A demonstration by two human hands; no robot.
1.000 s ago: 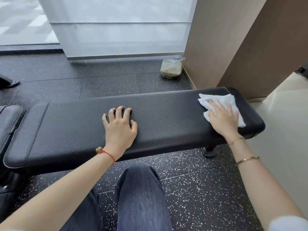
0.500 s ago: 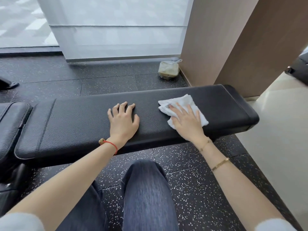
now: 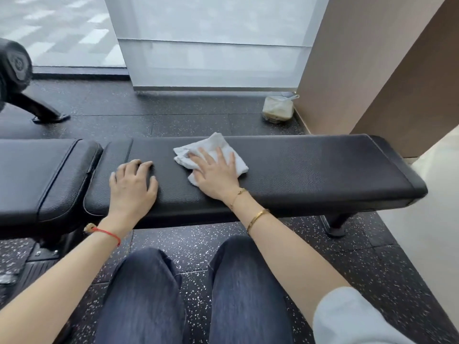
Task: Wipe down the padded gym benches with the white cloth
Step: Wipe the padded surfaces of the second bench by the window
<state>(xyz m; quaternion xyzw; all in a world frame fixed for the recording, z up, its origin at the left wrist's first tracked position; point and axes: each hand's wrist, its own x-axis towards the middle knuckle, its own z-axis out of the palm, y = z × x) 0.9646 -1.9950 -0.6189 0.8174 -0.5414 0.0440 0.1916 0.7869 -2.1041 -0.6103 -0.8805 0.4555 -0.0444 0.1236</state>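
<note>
A long black padded bench (image 3: 310,170) runs across the view in front of my knees. The crumpled white cloth (image 3: 218,147) lies on its top, left of the middle. My right hand (image 3: 216,175) presses flat on the cloth with fingers spread. My left hand (image 3: 133,184) rests on the bench's left end, palm down, fingertips slightly bent, holding nothing. A second black padded bench (image 3: 42,175) adjoins on the left.
A clear plastic tub with a spoon (image 3: 277,109) stands on the speckled black floor beside a brown pillar (image 3: 360,70). A black machine leg (image 3: 37,108) stands at the far left. Frosted glass panels (image 3: 211,45) rise behind. Pale flooring (image 3: 432,219) starts at the right.
My right hand has slid the cloth leftward along the bench from its right end to near my left hand. The view has shifted left, showing more of the second bench.
</note>
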